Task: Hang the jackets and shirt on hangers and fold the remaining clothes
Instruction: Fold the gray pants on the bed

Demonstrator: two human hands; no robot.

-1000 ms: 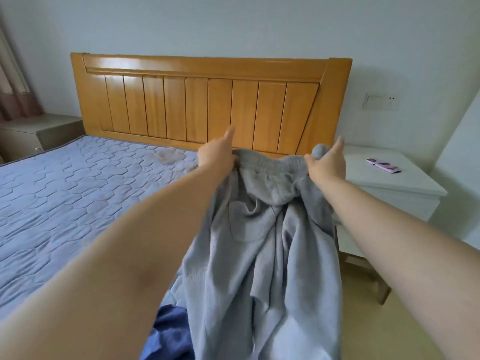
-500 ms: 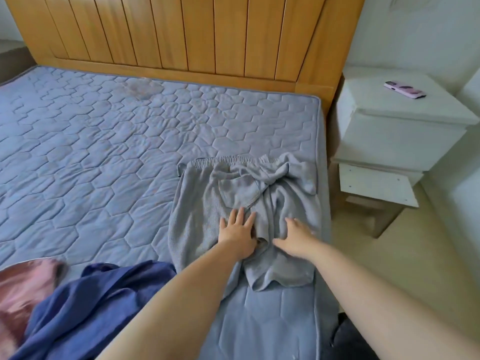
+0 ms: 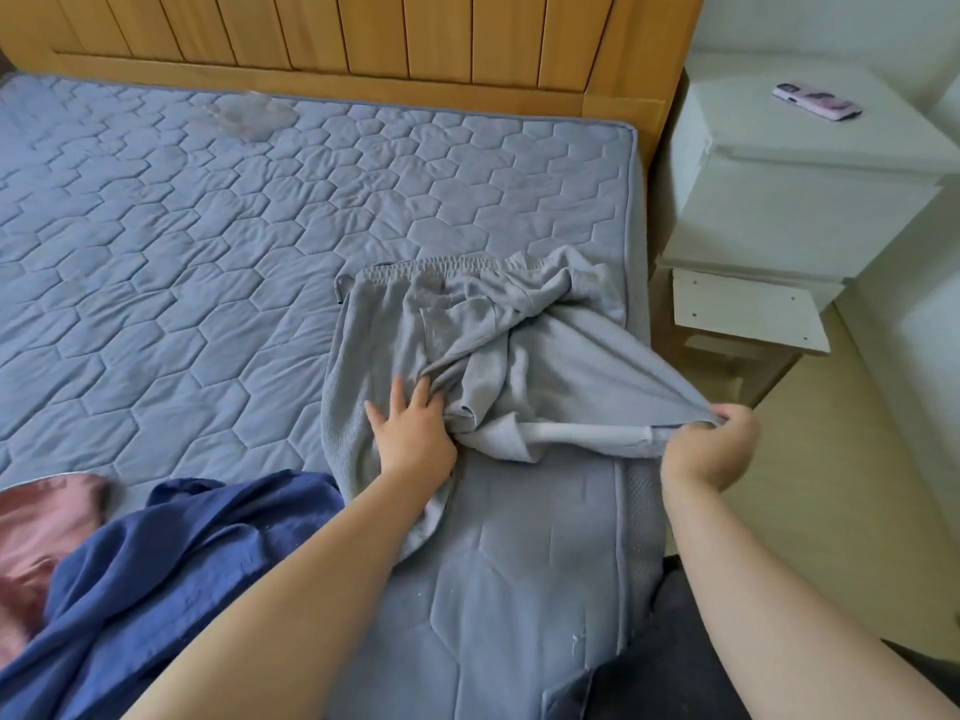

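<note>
- Grey shorts (image 3: 467,330) lying rumpled on the quilted mattress (image 3: 208,252), right of centre in the frame, waistband toward the headboard (image 3: 363,33), one leg bunched and twisted over the other.
- Left hand (image 3: 413,433) laid flat on the lower left part of the shorts, fingers spread wide, pinning cloth to the bed rather than gripping it.
- Right hand (image 3: 709,444) at the right edge of the frame, out past the mattress edge, fingers closed narrow on a pinch of the hem, drawing that leg taut into a straight line.
- Soft knit by the look: light, limp, no stiffness of its own; likely to sag and crease wherever unsupported, unlikely to slip on the quilted surface.
- Best taken at firm edges: elastic waistband at upper centre of the garment, or the stitched hems; a pinch mid-panel would probably only gather slack.
- Twisted middle fold probably needs flattening before any fold; a pull against the pinning palm seems the right way.
- Risk, as judged: overhang off the mattress edge dragging the stretched leg down once released.
- Blue garment (image 3: 156,589) and pink cloth (image 3: 41,537) heaped at lower left, untouched, apparently awaiting their turn.
- White nightstand (image 3: 805,200) at upper right, phone (image 3: 815,101) on top, well apart from the work.
</note>
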